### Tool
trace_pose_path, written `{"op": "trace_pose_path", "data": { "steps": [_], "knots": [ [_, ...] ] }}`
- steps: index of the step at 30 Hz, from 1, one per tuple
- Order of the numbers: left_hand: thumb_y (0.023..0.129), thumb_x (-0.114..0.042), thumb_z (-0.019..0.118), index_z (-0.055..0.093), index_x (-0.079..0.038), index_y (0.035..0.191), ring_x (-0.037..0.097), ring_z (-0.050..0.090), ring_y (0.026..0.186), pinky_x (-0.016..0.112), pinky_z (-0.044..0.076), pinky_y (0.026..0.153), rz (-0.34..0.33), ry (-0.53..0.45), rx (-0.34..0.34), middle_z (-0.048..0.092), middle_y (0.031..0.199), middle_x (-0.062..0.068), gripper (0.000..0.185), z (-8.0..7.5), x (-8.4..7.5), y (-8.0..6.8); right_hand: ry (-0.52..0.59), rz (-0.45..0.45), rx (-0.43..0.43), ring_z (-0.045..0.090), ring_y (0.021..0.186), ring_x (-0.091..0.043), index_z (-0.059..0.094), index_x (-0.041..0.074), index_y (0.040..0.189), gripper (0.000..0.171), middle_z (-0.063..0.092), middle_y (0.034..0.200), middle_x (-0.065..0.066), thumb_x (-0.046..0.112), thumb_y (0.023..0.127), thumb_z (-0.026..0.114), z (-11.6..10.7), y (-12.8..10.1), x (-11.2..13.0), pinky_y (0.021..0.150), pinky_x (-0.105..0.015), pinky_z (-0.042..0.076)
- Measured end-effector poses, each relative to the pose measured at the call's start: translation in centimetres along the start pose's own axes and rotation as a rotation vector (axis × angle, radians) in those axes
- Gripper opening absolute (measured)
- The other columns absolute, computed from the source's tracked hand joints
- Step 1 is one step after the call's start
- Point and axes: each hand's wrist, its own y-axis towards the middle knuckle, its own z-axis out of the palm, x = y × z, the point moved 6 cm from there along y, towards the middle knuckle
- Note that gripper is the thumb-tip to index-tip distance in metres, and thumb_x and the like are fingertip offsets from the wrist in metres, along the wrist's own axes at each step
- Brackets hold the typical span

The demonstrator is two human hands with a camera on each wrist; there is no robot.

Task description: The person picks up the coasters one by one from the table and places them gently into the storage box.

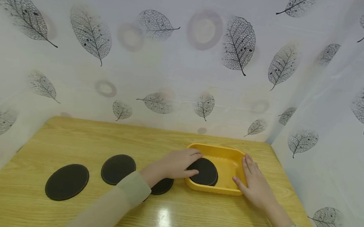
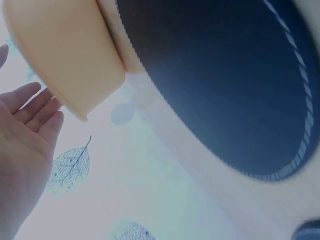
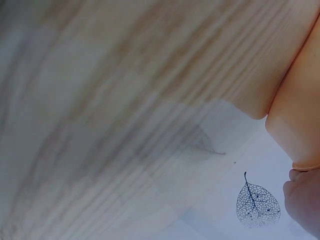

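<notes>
A yellow tray [image 1: 232, 167] stands on the table, right of the middle in the head view. Inside its left half lies a round black coaster [image 1: 204, 172]; its edge looks doubled, but I cannot tell whether another lies beneath. My left hand [image 1: 176, 163] reaches over the tray's left rim, fingers extended and thumb spread at the coaster's left edge. In the left wrist view, its loosely extended fingers [image 2: 37, 105] pass behind the rim. At the tray's right wall, my right hand [image 1: 256, 187] holds the rim, thumb inside and fingers along the corner.
Two more black round coasters, one at far left [image 1: 67, 182] and one beside it [image 1: 118, 169], lie flat on the wooden table [image 1: 106, 214]. A third coaster [image 1: 162, 186] is partly under my left forearm. Leaf-patterned sheets [image 1: 172, 73] hang behind and at the sides.
</notes>
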Motion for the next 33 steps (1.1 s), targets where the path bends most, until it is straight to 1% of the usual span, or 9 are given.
{"op": "trace_pose_path", "data": {
  "steps": [4, 12, 15, 19, 23, 27, 33],
  "knots": [
    [0.108, -0.042, 0.061, 0.046, -0.006, 0.160, 0.027, 0.050, 0.151, 0.042, 0.042, 0.126, -0.009, -0.011, -0.030, 0.050, 0.163, 0.011, 0.066, -0.7, 0.3, -1.4, 0.006, 0.007, 0.003, 0.022, 0.160, -0.051, 0.026, -0.014, 0.162, 0.086, 0.017, 0.174, -0.031, 0.044, 0.107, 0.058, 0.0, 0.0, 0.0, 0.137, -0.032, -0.003],
    [0.105, -0.039, 0.066, 0.047, -0.003, 0.158, 0.029, 0.052, 0.148, 0.044, 0.046, 0.123, -0.022, -0.018, -0.093, 0.051, 0.161, 0.013, 0.067, -2.2, 1.1, -4.7, 0.002, 0.003, -0.009, 0.023, 0.159, -0.051, 0.026, -0.014, 0.162, 0.086, 0.017, 0.173, -0.031, 0.044, 0.106, 0.058, 0.0, -0.1, 0.1, 0.134, -0.026, -0.007],
    [0.105, -0.040, 0.067, 0.046, -0.004, 0.160, 0.030, 0.052, 0.149, 0.044, 0.046, 0.123, -0.041, -0.041, -0.104, 0.050, 0.163, 0.013, 0.069, -2.7, 1.6, -6.2, 0.005, 0.002, -0.014, 0.024, 0.159, -0.052, 0.026, -0.014, 0.162, 0.087, 0.017, 0.173, -0.031, 0.044, 0.106, 0.059, -0.1, -0.1, 0.2, 0.136, -0.029, -0.005],
    [0.105, -0.041, 0.066, 0.044, -0.004, 0.161, 0.031, 0.051, 0.150, 0.047, 0.045, 0.124, -0.070, -0.082, -0.109, 0.048, 0.164, 0.014, 0.071, -3.2, 2.2, -8.1, 0.008, 0.000, -0.015, 0.024, 0.159, -0.052, 0.027, -0.015, 0.161, 0.086, 0.017, 0.173, -0.031, 0.043, 0.106, 0.059, 0.0, -0.2, 0.3, 0.138, -0.037, 0.001],
    [0.103, -0.041, 0.069, 0.042, -0.004, 0.162, 0.033, 0.050, 0.150, 0.049, 0.046, 0.122, -0.096, -0.097, -0.113, 0.047, 0.165, 0.014, 0.074, -3.1, 2.9, -9.7, 0.005, -0.006, -0.023, 0.025, 0.158, -0.052, 0.029, -0.015, 0.160, 0.085, 0.019, 0.173, -0.031, 0.043, 0.106, 0.059, -0.1, -0.2, 0.3, 0.138, -0.040, 0.004],
    [0.097, -0.042, 0.078, 0.043, -0.003, 0.161, 0.035, 0.052, 0.148, 0.051, 0.048, 0.120, -0.116, -0.111, -0.110, 0.048, 0.164, 0.016, 0.083, -2.6, 3.8, -11.0, -0.001, -0.010, -0.029, 0.026, 0.158, -0.052, 0.028, -0.015, 0.161, 0.085, 0.019, 0.173, -0.031, 0.043, 0.106, 0.059, -0.1, -0.1, 0.3, 0.138, -0.045, 0.008],
    [0.087, -0.043, 0.088, 0.041, -0.002, 0.162, 0.038, 0.049, 0.150, 0.054, 0.047, 0.120, -0.159, -0.139, -0.045, 0.045, 0.165, 0.019, 0.098, -1.1, 4.9, -12.2, 0.001, -0.012, -0.025, 0.025, 0.158, -0.052, 0.028, -0.015, 0.161, 0.085, 0.018, 0.173, -0.031, 0.043, 0.106, 0.059, 0.0, -0.1, 0.1, 0.138, -0.044, 0.007]
  ]
}}
